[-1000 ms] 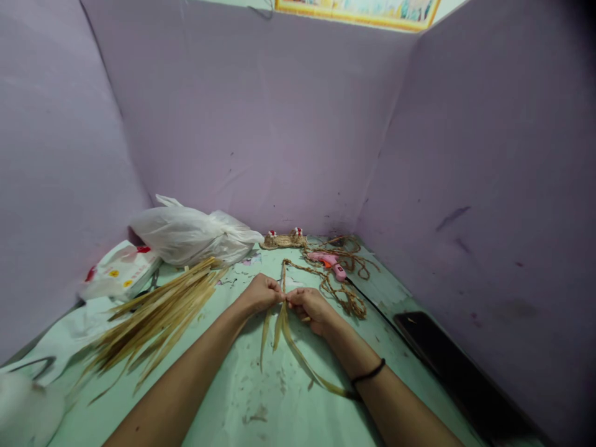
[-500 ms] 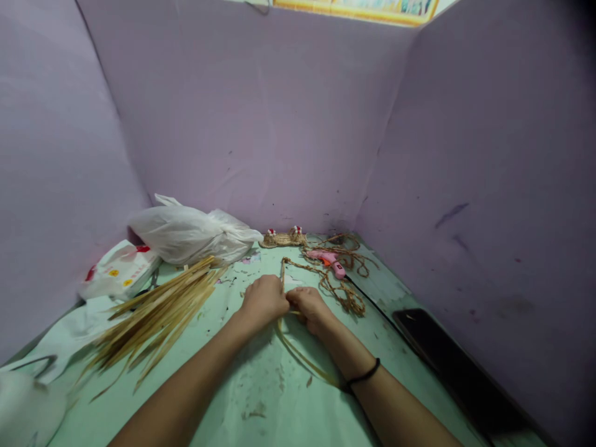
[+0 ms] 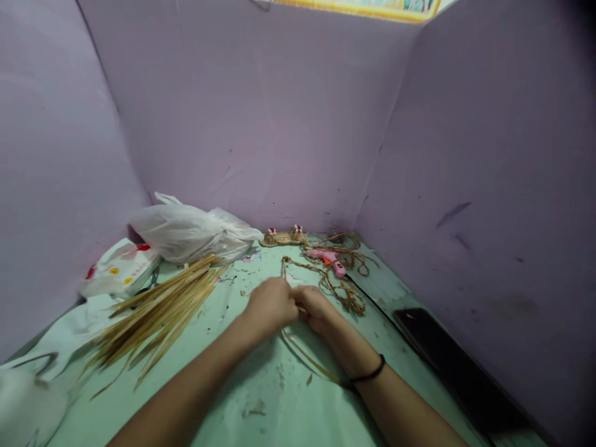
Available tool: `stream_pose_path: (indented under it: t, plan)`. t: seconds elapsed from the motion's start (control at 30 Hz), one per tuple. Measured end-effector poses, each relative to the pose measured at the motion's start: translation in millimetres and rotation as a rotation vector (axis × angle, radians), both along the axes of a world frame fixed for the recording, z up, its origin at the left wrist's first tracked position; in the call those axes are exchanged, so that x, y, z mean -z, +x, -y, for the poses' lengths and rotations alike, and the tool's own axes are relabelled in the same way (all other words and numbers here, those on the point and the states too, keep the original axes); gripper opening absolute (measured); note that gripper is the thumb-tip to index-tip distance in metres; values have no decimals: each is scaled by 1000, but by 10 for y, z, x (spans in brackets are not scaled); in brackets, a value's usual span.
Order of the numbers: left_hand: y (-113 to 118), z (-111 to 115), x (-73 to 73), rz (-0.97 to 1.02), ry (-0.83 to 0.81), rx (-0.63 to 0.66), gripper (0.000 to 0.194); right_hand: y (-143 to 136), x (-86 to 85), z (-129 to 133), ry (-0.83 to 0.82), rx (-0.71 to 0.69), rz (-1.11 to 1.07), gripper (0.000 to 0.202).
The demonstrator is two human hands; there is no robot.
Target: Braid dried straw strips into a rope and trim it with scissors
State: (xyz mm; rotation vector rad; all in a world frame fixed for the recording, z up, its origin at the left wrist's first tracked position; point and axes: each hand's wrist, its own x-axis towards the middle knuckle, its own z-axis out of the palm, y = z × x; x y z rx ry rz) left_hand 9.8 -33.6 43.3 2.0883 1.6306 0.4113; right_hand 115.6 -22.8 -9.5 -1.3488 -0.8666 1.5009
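Note:
My left hand and my right hand meet over the middle of the table, with the fingers of both closed in a pinch. Between them they hold a pale, narrow straw strip, whose loose length curves down below the hands toward my right forearm. A thin upright brown piece rises just beyond my left hand; how it joins the strip is hidden by my fingers. Brown braided twine trails rightward from the top of that piece and lies in a loose heap.
Dry straw strips lie in a bundle at left, near a white plastic bag and a box. At the back are woven sandals-like pieces with red-white beads and a pink glue gun. A dark flat object lies right.
Both hands have shifted slightly right and nearer to me, still pinched together. The strip's loop has moved slightly with them.

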Motion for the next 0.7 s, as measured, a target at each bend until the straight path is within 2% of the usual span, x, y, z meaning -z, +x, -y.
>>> stream_pose_path:
  t: [0.07,0.13,0.27,0.37,0.53,0.7]
  plan:
    - [-108,-158,-28,134,22,-87,12,9,-23,-2,-23,-32,-15,6]
    - [-163,-277,16,366,-184,-181,15,14,-42,2,-42,-67,-37,7]
    - [-136,-363,224,644,-651,-168,12,29,-32,0,-16,-126,-63,8]
    - [-120,-377,330,718,-792,-146,11,56,14,-30,56,-155,-23,5]
    - [-127,-378,366,629,-645,-190,10,100,105,-103,288,-169,288,6]
    - [-41,-342,430,650,-430,-232,16,135,87,-71,500,-207,853,12]
